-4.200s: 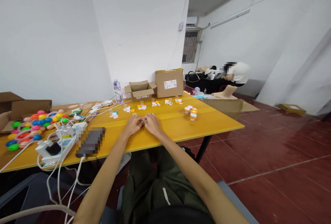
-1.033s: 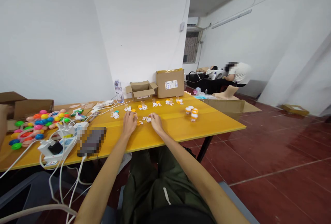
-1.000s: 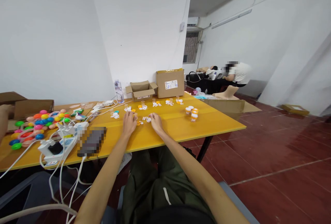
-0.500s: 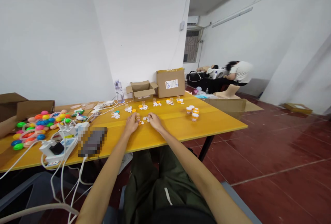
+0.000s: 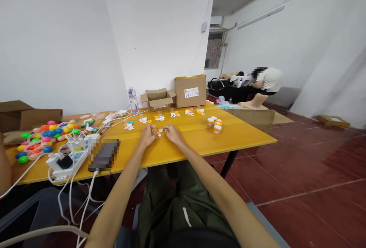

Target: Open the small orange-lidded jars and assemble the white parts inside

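My left hand point(image 5: 146, 136) is closed on a small clear plastic cup point(image 5: 154, 130) just above the table's near middle. Facing it, my right hand point(image 5: 173, 134) has its fingertips pinched together by some small white plastic pieces point(image 5: 160, 131); what is between them is too small to make out. Beyond my hands a row of small heaps runs across the table, each with white parts, a clear cup and a coloured ring, such as this heap with an orange ring point(image 5: 149, 121). To the right stand several capped little cups point(image 5: 217, 129) with white and orange parts.
An open carton point(image 5: 158, 101) and a closed cardboard box point(image 5: 190, 91) stand at the back by a bottle point(image 5: 133, 101). At left lie a phone point(image 5: 104, 155), a power strip point(image 5: 82, 152) with cables, and colourful plastic balls point(image 5: 47, 139). Another person's arm point(image 5: 4, 164) shows at the far left.
Earlier my hands were together; they parted, showing small white pieces between them, and now are a little closer again. The other person's arm moved back from the carton at left.
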`<move>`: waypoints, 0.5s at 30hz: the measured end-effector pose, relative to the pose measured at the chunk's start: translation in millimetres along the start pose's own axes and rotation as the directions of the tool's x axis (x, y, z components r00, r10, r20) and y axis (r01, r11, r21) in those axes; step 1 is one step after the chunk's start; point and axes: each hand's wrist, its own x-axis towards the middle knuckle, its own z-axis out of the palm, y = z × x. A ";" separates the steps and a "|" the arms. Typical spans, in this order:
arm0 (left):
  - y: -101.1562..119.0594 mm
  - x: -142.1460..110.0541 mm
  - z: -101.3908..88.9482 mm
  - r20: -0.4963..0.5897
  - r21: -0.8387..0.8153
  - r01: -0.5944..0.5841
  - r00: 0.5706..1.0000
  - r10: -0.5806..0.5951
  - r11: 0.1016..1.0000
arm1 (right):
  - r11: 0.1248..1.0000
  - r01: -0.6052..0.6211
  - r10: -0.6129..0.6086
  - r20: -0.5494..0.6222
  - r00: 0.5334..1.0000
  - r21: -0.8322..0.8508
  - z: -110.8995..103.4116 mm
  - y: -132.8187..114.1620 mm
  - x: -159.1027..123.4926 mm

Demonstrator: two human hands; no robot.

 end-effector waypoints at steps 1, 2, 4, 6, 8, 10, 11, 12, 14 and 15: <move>0.5 -0.4 -0.2 0.007 0.001 0.000 1.000 0.000 1.000 | 1.000 -0.007 0.007 0.002 1.000 -0.028 -0.5 -0.2 -0.5; 1.1 -0.7 -0.4 0.013 0.002 -0.004 1.000 0.004 1.000 | 0.998 -0.017 0.017 0.003 1.000 -0.058 -1.0 -0.7 -1.1; 2.9 -1.2 -1.2 0.004 0.006 -0.012 1.000 0.012 1.000 | 0.993 -0.043 0.044 0.004 0.999 -0.114 -2.5 -2.1 -2.7; 5.9 -1.9 -2.5 -0.038 0.028 -0.019 0.999 0.020 0.999 | 0.986 -0.065 0.066 0.002 0.998 -0.150 -3.8 -3.9 -4.5; 10.0 -3.3 -4.0 -0.077 0.063 -0.044 0.996 0.049 0.997 | 0.984 -0.071 0.071 -0.005 0.997 -0.164 -4.6 -5.5 -6.0; 15.2 -6.0 -5.1 -0.081 0.106 -0.087 0.992 0.096 0.991 | 0.983 -0.069 0.068 -0.011 0.998 -0.172 -4.8 -6.5 -7.0; 17.9 -7.6 -5.5 -0.068 0.129 -0.112 0.990 0.121 0.985 | 0.982 -0.067 0.066 -0.013 0.998 -0.174 -4.8 -6.8 -7.2; 20.6 -9.3 -5.9 -0.048 0.153 -0.133 0.989 0.141 0.979 | 0.982 -0.064 0.062 -0.015 0.998 -0.176 -4.9 -7.0 -7.3; 25.3 -12.5 -6.3 -0.004 0.195 -0.164 0.986 0.168 0.967 | 0.984 -0.056 0.051 -0.030 0.998 -0.169 -6.1 -7.1 -7.4; 27.1 -13.7 -6.5 0.015 0.211 -0.176 0.984 0.177 0.962 | 0.986 -0.055 0.048 -0.044 0.998 -0.160 -7.1 -7.0 -7.5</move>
